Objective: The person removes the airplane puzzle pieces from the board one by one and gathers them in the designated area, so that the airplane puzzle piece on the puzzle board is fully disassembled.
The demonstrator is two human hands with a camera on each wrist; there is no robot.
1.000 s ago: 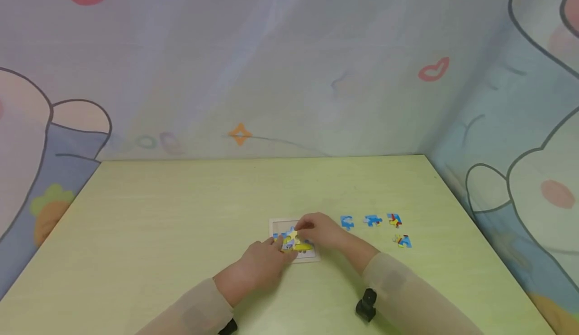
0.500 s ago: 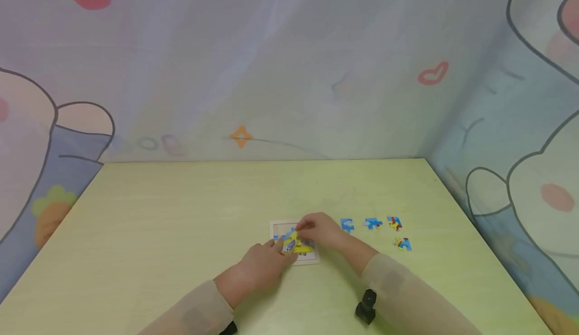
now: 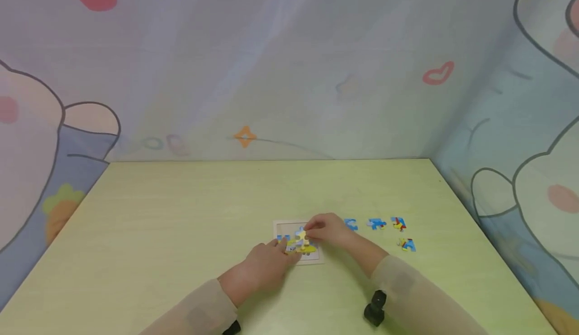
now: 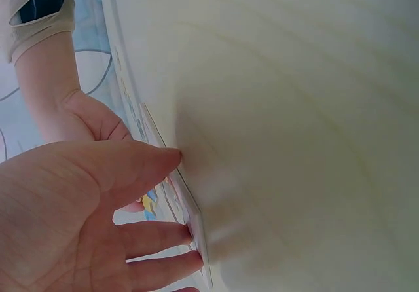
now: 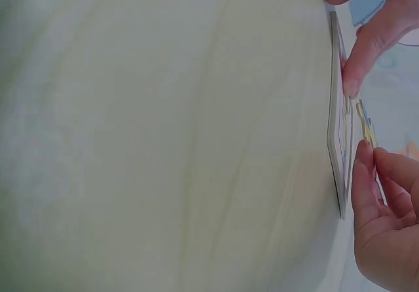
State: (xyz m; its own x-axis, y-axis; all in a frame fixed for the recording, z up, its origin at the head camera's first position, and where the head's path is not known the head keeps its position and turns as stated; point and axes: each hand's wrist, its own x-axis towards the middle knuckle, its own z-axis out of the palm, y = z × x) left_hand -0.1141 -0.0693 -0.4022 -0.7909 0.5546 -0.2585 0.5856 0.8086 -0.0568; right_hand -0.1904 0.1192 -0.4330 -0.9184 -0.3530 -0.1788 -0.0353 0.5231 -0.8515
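A shallow square puzzle tray (image 3: 277, 228) with a pale rim lies on the table, partly filled with blue and yellow pieces. My right hand (image 3: 331, 231) pinches a yellow and light-blue jigsaw piece (image 3: 301, 235) between thumb and fingertips. In the right wrist view that jigsaw piece (image 5: 366, 123) stands nearly edge-on, apart from the tray (image 5: 336, 122). On the tray's near left side rests my left hand (image 3: 268, 263), fingers extended. Its thumb and fingers touch the tray's edge (image 4: 198, 220) in the left wrist view. Both hands cover part of the puzzle.
Right of the tray lie several loose pieces, among them a blue one (image 3: 351, 224), another blue one (image 3: 376, 223), a red-and-blue one (image 3: 398, 223) and a yellow-and-blue one (image 3: 408, 245). A printed curtain (image 3: 289, 74) hangs behind the pale wooden table (image 3: 181, 214).
The piece in my right hand has tilted and turned over the tray, and now shows its face more fully. My left hand stays on the tray. The head view has shifted slightly.
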